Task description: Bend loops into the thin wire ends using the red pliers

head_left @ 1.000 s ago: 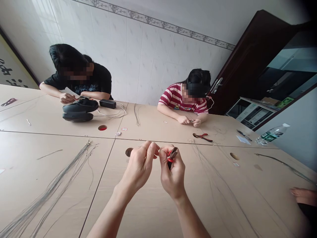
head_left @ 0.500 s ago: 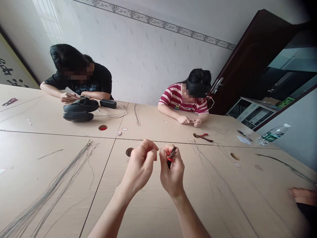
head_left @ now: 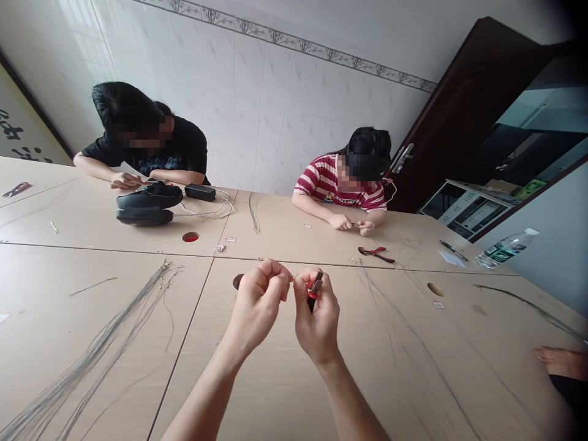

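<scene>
My left hand point(head_left: 261, 301) is pinched closed at the middle of the view, its fingertips on something small and thin that I cannot make out. Close beside it, my right hand point(head_left: 318, 318) is wrapped round red-and-black pliers point(head_left: 314, 291), whose metal jaws point up past the fingers. The right thumb and forefinger also meet at the same tiny piece between the hands. Both hands are raised over the wooden table point(head_left: 271, 392). To their left lies a long bundle of thin grey wires point(head_left: 114, 327); fainter strands point(head_left: 404, 321) stretch out on the right.
Two people sit across the table, one in black point(head_left: 186, 144), one in striped red point(head_left: 316, 177). Between us are a black headset point(head_left: 147, 205), a black box point(head_left: 200, 192) and other pliers point(head_left: 380, 254). A bottle point(head_left: 508, 248) stands right. Another person's hand point(head_left: 563, 361) rests at the right edge.
My hands have shifted very slightly left, and the pliers in my right hand have turned a little. My grips look the same.
</scene>
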Tool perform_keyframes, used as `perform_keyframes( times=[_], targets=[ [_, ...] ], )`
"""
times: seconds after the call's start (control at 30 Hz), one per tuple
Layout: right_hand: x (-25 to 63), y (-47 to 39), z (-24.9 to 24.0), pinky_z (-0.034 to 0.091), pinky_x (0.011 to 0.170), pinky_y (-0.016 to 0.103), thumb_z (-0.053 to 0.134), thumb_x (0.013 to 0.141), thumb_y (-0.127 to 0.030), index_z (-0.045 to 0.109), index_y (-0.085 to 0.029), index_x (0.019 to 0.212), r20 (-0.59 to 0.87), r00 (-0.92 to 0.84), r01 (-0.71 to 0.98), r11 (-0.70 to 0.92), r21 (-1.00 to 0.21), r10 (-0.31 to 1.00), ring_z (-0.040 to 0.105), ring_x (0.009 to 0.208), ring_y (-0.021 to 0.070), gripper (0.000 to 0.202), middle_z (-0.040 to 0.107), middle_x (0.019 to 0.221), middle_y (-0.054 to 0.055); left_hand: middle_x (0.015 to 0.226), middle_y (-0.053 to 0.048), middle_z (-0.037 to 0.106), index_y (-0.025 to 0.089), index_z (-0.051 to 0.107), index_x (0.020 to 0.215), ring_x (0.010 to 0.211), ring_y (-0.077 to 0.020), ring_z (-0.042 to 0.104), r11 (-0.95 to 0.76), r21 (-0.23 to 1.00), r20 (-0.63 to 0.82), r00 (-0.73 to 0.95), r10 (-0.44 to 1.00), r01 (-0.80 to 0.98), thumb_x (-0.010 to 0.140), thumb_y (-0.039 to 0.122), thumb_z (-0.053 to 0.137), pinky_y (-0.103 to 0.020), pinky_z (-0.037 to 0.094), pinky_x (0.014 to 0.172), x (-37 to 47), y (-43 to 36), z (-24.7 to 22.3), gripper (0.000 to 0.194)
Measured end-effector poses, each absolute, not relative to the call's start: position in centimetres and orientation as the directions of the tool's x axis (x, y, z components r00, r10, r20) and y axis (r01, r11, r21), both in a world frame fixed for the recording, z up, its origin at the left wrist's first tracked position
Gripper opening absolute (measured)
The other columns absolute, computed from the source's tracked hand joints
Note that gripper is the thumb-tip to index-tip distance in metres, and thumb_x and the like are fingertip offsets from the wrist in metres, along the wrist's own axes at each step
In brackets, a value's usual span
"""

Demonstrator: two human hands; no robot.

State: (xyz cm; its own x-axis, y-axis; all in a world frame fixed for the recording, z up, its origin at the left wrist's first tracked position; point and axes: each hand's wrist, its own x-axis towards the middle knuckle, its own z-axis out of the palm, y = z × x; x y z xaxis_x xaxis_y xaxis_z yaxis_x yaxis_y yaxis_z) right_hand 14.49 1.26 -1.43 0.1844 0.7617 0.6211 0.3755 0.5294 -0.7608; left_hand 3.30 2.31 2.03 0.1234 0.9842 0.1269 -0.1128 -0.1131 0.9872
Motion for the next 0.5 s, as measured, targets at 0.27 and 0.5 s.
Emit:
perform_keyframes(
  times=[0.27, 0.5],
  targets=[
    [14.58, 1.38, -1.66, 0.039, 0.054, 0.023, 0.047, 0.099, -0.027, 0.043, -0.022, 0.086, 0.609, 0.173, 0.368, 0.522, -0.769, 0.774, 0.042, 0.059, 0.0110, 0.015, 0.048, 0.073, -0.002, 0.055, 0.006, 0.042, 0.018, 0.049, 0.065, 0.051, -0.0077, 0.031, -0.129, 0.989, 0.137, 0.117, 0.984, -0.070, 0.082, 0.022, 0.051, -0.021, 0.026, 0.048, 3.36, 2.70, 1.89, 0.017],
    [14.56, 1.33, -1.72, 0.039, 0.055, 0.023, 0.047, 0.099, -0.027, 0.045, -0.022, 0.086, 0.608, 0.171, 0.364, 0.524, -0.770, 0.775, 0.042, 0.059, 0.0108, 0.013, 0.050, 0.073, -0.003, 0.055, 0.006, 0.044, 0.018, 0.050, 0.065, 0.052, -0.0075, 0.036, -0.131, 0.989, 0.137, 0.112, 0.984, -0.063, 0.081, 0.020, 0.050, -0.021, 0.029, 0.050, 3.20, 2.58, 2.10, 0.017]
  ],
)
